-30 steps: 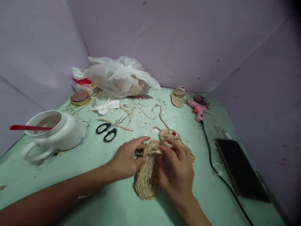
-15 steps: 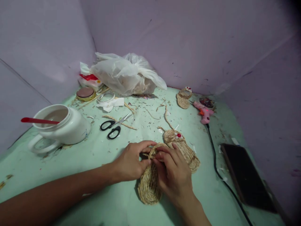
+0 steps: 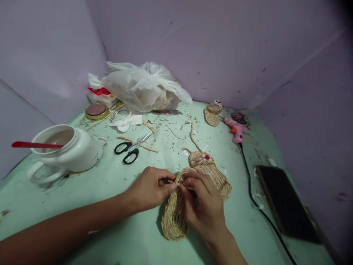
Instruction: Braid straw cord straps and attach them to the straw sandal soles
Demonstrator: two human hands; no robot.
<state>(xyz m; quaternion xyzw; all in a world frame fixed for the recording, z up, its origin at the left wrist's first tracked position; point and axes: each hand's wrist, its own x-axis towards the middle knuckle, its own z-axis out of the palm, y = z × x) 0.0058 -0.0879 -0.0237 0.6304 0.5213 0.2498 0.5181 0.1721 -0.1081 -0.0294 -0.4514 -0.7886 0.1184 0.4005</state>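
Observation:
A small woven straw slipper [image 3: 174, 219] lies on the table in front of me, its toe strap under my fingers. At the left edge of the strap, my left hand [image 3: 149, 188] pinches a thin straw cord [image 3: 171, 182] between thumb and index finger. My right hand [image 3: 205, 202] is closed over the right side of the strap, with its thumb and fingertips pinching the cord where it crosses the strap. The right fingers partly hide the strap. Just behind lies a second straw slipper [image 3: 212, 171] with a red bead [image 3: 207, 157] and white beads on it.
Black-handled scissors [image 3: 131, 149] and loose cord pieces lie behind my left hand. A white mug [image 3: 82, 151] with a red stick stands left. Rightward are a pink glue gun [image 3: 237, 130], its black cable and a phone [image 3: 286, 202]. A plastic bag [image 3: 143, 86] sits at the back.
My left hand's fingers have come off the top of the strap and drawn slightly left, with the cord between them. My right hand stays almost in place. The view has shifted a little.

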